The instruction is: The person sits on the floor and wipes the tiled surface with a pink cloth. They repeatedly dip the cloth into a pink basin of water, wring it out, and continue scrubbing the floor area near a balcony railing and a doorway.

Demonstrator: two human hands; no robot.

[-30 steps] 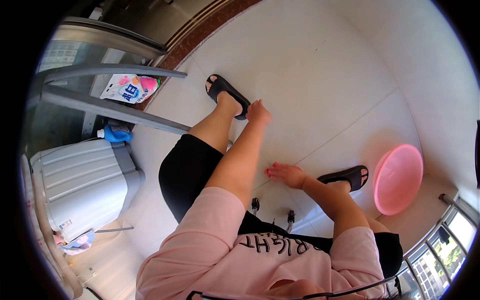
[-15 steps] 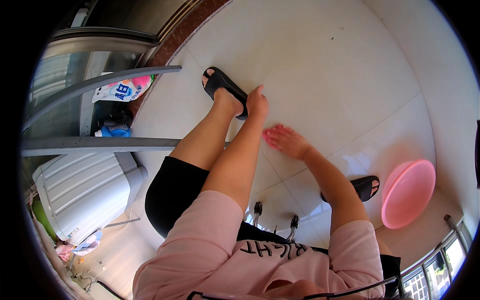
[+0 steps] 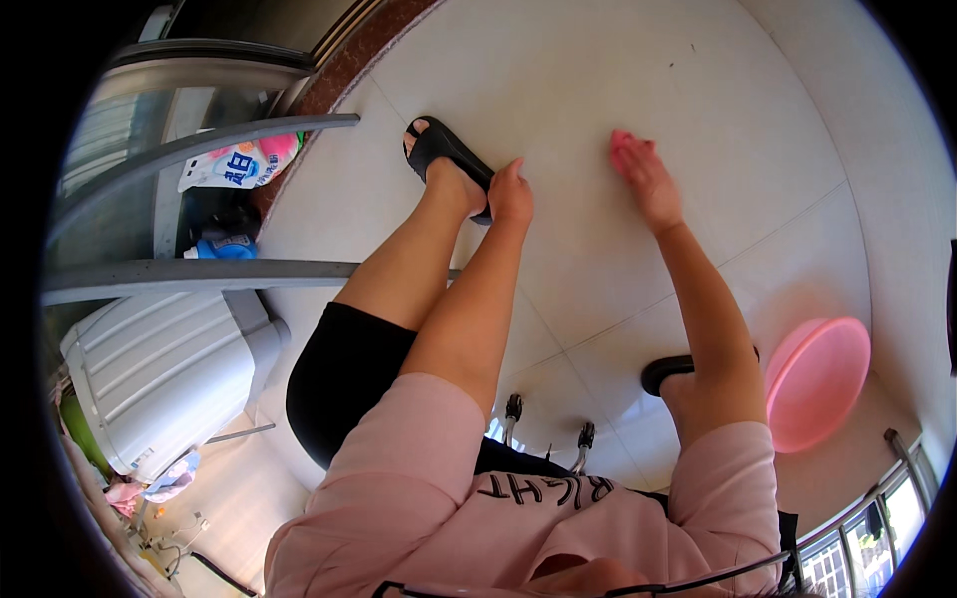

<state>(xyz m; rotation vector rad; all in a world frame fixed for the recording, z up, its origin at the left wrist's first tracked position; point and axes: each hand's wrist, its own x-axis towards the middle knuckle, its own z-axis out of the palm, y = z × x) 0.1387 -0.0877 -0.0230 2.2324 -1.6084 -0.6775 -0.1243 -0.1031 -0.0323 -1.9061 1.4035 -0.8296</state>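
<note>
My right hand reaches far forward over the pale tiled floor, its fingers pressed on a small pink cloth. The cloth is mostly covered by the hand and a little blurred. Beside the heel of my left foot's black slipper, my left hand is closed, its thumb pointing away from me. The curled fingers face down, and whatever they hold, if anything, is hidden. My other black slipper shows partly behind my right forearm.
A pink basin leans at the right wall. To the left are grey metal bars, a ridged white plastic box, a white packet and a blue bottle. Metal chair casters stand below me.
My right hand has swept forward and to the right across the floor with the pink cloth. My left hand has stayed beside the slipper.
</note>
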